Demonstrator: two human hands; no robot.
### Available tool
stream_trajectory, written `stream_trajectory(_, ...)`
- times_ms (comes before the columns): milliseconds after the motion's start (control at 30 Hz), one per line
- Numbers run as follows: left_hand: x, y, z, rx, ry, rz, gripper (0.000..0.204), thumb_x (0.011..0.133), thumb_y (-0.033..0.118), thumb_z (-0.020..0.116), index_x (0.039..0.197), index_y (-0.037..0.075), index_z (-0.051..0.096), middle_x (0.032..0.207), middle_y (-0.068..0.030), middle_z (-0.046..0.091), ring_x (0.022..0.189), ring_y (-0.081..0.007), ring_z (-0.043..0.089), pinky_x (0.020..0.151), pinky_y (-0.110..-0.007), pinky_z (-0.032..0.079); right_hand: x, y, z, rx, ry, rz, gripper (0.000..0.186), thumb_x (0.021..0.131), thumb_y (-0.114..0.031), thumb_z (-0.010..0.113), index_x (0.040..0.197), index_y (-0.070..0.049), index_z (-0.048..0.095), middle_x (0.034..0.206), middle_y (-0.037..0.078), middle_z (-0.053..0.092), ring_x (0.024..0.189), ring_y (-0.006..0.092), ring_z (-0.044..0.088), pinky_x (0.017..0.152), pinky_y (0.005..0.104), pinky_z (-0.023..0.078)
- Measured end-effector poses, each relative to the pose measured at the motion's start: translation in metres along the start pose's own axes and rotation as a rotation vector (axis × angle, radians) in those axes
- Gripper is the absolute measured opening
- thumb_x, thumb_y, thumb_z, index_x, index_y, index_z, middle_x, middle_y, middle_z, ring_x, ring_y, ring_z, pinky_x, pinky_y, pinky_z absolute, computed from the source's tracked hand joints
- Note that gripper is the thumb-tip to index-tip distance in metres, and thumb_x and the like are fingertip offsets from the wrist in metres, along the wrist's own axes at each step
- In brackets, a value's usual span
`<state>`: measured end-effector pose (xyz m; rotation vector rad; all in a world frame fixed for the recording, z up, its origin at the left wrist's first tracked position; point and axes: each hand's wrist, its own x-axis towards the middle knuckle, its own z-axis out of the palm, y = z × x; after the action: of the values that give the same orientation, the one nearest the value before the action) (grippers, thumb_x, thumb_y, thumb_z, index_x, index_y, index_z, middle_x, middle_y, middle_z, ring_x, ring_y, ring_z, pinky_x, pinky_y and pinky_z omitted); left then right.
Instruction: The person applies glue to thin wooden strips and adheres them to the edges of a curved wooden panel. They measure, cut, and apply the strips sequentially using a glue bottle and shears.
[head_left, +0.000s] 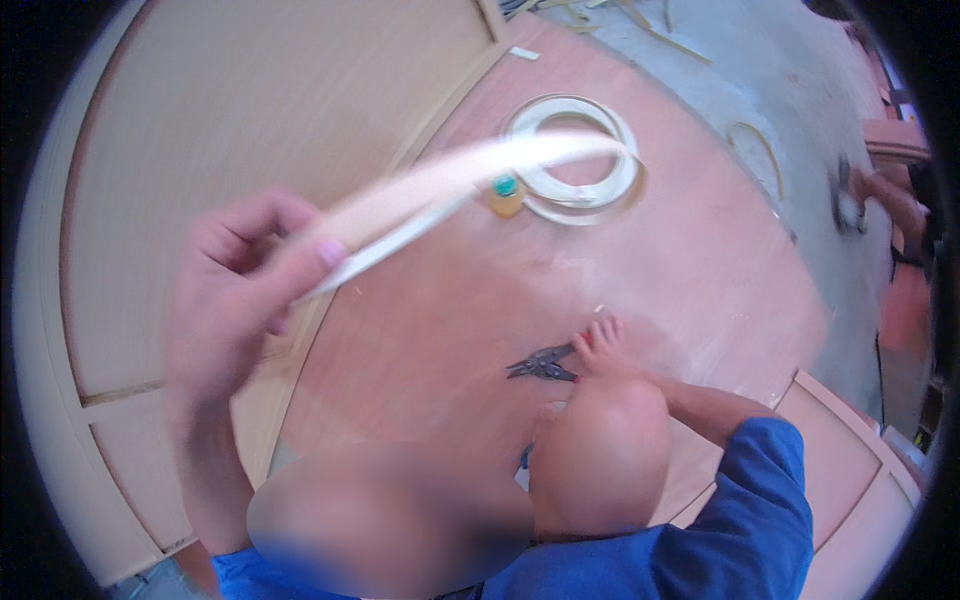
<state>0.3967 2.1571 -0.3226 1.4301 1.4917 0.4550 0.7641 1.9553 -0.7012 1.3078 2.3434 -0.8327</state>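
My left hand point(235, 290), raised at the left, pinches a pale, flat, flexible strip point(420, 185) between thumb and fingers. The strip arcs away to the right, over a white coil of similar banding point(627, 185) lying on a reddish wooden board point(420, 330). Low over the same board, my right hand point(603, 345) is closed around the handles of dark cutting pliers point(543, 364). Their jaws point left; whether the tips are apart is hard to make out. Beside the coil stands a small yellowish bottle point(506, 203) with a green cap, partly behind the strip.
A framed wooden panel point(250, 90) lines the left side, and another framed panel point(840, 440) lies at lower right. Offcut strips point(665, 35) litter the grey floor point(690, 90) beyond the board. Another person's arm point(900, 210) shows at the far right. My bare knee point(600, 450) is near my right hand.
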Motion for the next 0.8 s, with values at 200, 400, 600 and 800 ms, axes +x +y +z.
stream_trajectory(200,-0.014,-0.152,0.052,-0.344,-0.162,-0.111,0.02,0.101,0.022,0.078,0.1,0.002,0.077,0.073,0.0047,0.064,0.06,-0.0017,0.053,0.052,-0.022,0.04,-0.037,-0.059,-0.071,0.699,-0.069,0.014,0.077,0.072,-0.024,0.083,0.138,0.004,0.056,0.122,0.028,0.063,0.113,0.046,0.063,0.099,0.0517,0.053)
stream_trajectory(400,-0.025,-0.235,0.08,-0.346,-0.098,-0.087,0.021,0.101,0.022,0.077,0.101,0.001,0.079,0.072,0.0045,0.063,0.061,-0.0029,0.055,0.053,-0.024,0.041,-0.011,-0.15,-0.093,0.939,0.081,0.022,0.063,0.075,-0.011,0.074,0.136,0.001,0.061,0.103,0.013,0.062,0.091,0.0255,0.065,0.08,0.0395,0.054)
stream_trajectory(600,-0.048,-0.249,0.091,-0.321,-0.058,-0.022,0.02,0.1,0.02,0.075,0.1,0.001,0.08,0.068,0.0054,0.06,0.061,-0.0029,0.05,0.054,-0.026,0.038,-0.007,-0.199,-0.095,1.098,0.148,0.099,0.049,0.077,-0.007,0.073,0.125,0.0,0.068,0.091,0.006,0.06,0.079,0.0149,0.06,0.073,0.0332,0.052)
stream_trajectory(800,-0.056,-0.26,0.107,-0.259,-0.002,0.016,0.019,0.098,0.019,0.074,0.099,0.001,0.08,0.064,0.0012,0.059,0.061,-0.0049,0.048,0.055,-0.029,0.038,-0.009,-0.205,-0.1,0.959,0.184,0.117,0.037,0.079,-0.011,0.074,0.111,0.005,0.069,0.085,0.011,0.061,0.077,0.0182,0.061,0.073,0.0339,0.052)
